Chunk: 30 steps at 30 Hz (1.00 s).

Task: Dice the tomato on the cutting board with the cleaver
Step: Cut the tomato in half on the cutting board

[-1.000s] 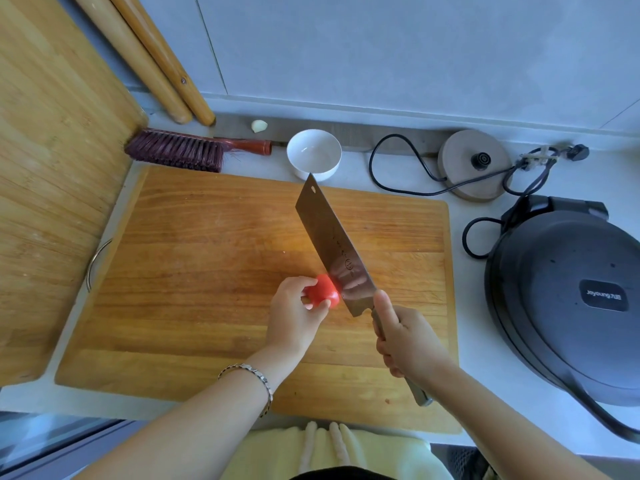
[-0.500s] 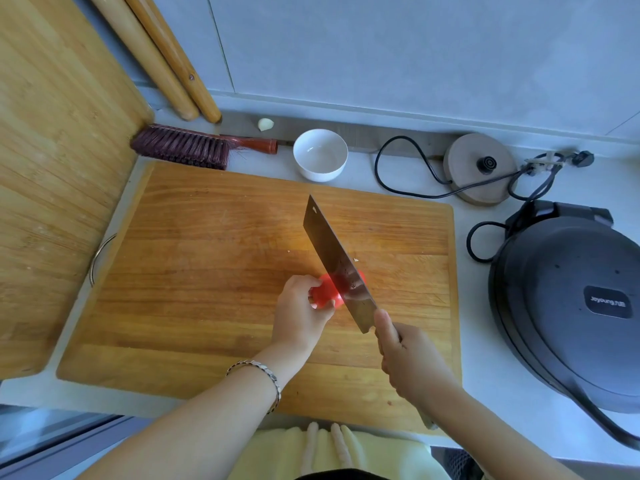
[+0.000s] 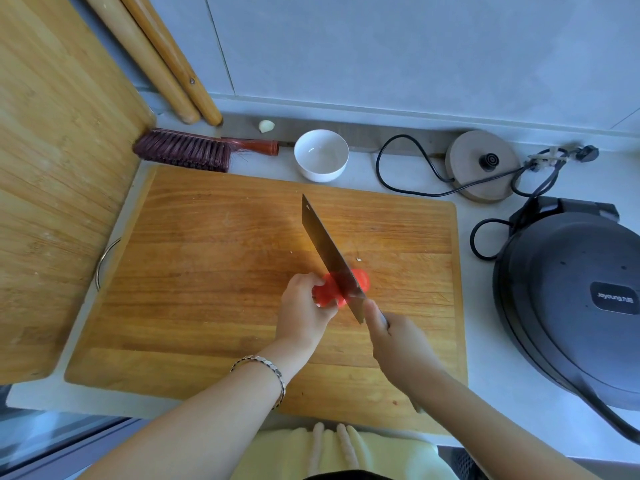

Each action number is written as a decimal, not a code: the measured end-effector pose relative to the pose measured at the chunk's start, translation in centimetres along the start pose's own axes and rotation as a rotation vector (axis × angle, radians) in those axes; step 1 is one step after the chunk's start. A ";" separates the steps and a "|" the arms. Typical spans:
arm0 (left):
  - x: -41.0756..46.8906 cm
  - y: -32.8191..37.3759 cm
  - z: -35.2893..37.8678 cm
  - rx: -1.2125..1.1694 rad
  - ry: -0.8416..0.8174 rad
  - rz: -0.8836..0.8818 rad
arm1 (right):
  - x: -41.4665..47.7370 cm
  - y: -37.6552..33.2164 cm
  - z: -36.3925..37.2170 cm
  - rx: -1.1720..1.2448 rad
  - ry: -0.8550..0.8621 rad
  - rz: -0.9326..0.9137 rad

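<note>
A small red tomato (image 3: 327, 296) lies on the big wooden cutting board (image 3: 207, 271), right of its middle. My left hand (image 3: 301, 306) holds the tomato's left side with curled fingers. My right hand (image 3: 394, 341) grips the handle of the cleaver (image 3: 329, 254). The dark blade points away from me and stands down through the tomato. Red flesh shows on both sides of the blade, with a piece (image 3: 362, 278) to its right. The handle is mostly hidden by my hand.
A white bowl (image 3: 321, 154) and a brush (image 3: 187, 150) lie just behind the board. A kettle base (image 3: 483, 166) with its cord sits at the back right. A dark round electric cooker (image 3: 568, 299) is to the right. Another wooden board (image 3: 52, 168) leans at the left.
The cleaver has come down from beside the tomato into it, and red flesh now shows on both sides of the blade. My left hand stays on the tomato.
</note>
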<state>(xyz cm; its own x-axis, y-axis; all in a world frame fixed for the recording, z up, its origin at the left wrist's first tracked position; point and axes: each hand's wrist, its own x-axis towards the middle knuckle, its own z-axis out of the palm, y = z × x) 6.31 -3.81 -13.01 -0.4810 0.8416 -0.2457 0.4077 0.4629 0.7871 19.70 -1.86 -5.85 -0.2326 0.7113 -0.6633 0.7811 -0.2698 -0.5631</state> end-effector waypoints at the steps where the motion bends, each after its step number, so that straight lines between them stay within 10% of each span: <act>1: 0.0 0.0 0.0 -0.006 -0.001 0.000 | 0.0 0.2 0.0 -0.002 0.001 0.000; 30: -0.1 -0.4 -0.9 -0.024 -0.143 0.030 | 1.3 0.7 -2.5 0.508 -0.024 0.029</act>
<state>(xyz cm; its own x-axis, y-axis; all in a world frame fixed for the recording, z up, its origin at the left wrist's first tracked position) 5.46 -4.31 -12.84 -0.3527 0.8867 -0.2989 0.4005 0.4317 0.8082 21.39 0.57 -5.87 -0.2334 0.6853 -0.6898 0.4083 -0.5748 -0.7092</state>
